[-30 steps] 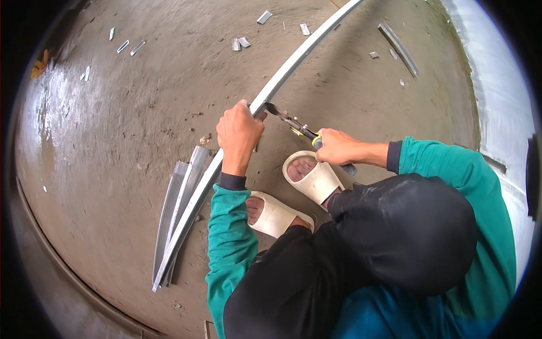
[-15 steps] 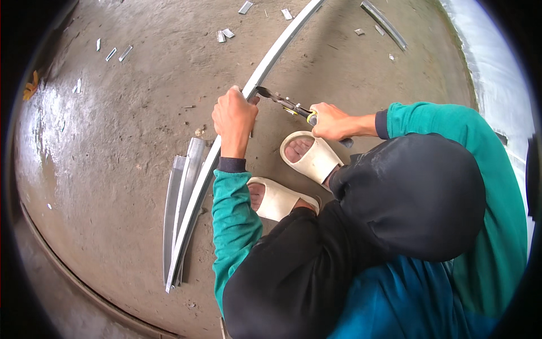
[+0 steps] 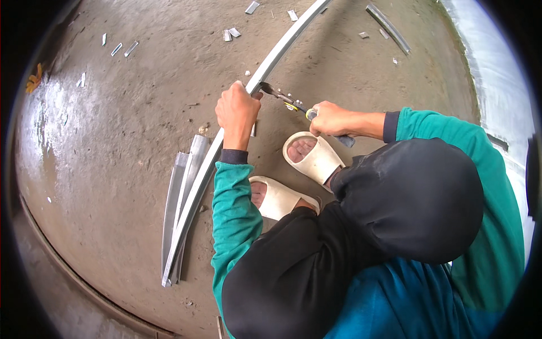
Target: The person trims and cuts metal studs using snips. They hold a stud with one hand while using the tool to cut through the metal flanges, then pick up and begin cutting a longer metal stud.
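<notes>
A long, light-grey metal channel (image 3: 285, 42) runs from the top edge down past my feet. My left hand (image 3: 237, 112) is closed around it near its middle. My right hand (image 3: 330, 120) grips a pair of tin snips (image 3: 282, 97) with yellow-and-grey handles. The dark jaws of the snips meet the right-hand edge of the channel just beyond my left hand. How deep they reach into the metal cannot be seen. Beside the channel's lower end lie shorter metal channel pieces (image 3: 176, 195), partly under it.
Small metal offcuts (image 3: 227, 35) are scattered on the rough concrete floor (image 3: 130, 113). Another short channel length (image 3: 388, 28) lies at the upper right, near a whitish wall (image 3: 497, 68). My feet in cream slides (image 3: 316, 161) stand close to the snips. A yellowish-brown object (image 3: 34, 79) sits far left.
The view has shifted slightly. Both hands keep their hold, and the snips stay at the channel's edge. A small pale bit now shows on the floor just left of the channel.
</notes>
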The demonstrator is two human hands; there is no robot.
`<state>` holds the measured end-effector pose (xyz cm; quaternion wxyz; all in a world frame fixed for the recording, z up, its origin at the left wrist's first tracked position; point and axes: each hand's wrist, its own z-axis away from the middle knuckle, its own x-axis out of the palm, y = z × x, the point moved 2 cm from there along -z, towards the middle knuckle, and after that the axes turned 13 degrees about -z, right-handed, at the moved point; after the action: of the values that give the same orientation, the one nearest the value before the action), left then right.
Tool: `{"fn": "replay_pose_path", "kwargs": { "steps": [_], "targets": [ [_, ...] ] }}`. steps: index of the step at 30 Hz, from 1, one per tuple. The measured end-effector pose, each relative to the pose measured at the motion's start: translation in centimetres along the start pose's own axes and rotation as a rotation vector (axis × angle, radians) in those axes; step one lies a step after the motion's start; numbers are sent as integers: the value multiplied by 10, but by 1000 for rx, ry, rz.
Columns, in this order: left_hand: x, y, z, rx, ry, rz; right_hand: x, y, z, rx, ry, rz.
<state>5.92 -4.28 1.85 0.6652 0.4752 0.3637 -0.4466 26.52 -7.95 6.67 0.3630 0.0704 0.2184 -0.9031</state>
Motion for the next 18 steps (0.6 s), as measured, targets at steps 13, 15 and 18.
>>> {"fn": "replay_pose_path", "kwargs": {
  "steps": [13,15,18],
  "targets": [
    [-4,8,-1,-13,23,12,-9,-9,10,82,-44,37],
    [-6,6,-2,-23,-6,8,-9,-5,1,50,-120,54],
    [-6,6,-3,-26,-32,6,-8,7,-4,60,-113,8]
  ]
}}
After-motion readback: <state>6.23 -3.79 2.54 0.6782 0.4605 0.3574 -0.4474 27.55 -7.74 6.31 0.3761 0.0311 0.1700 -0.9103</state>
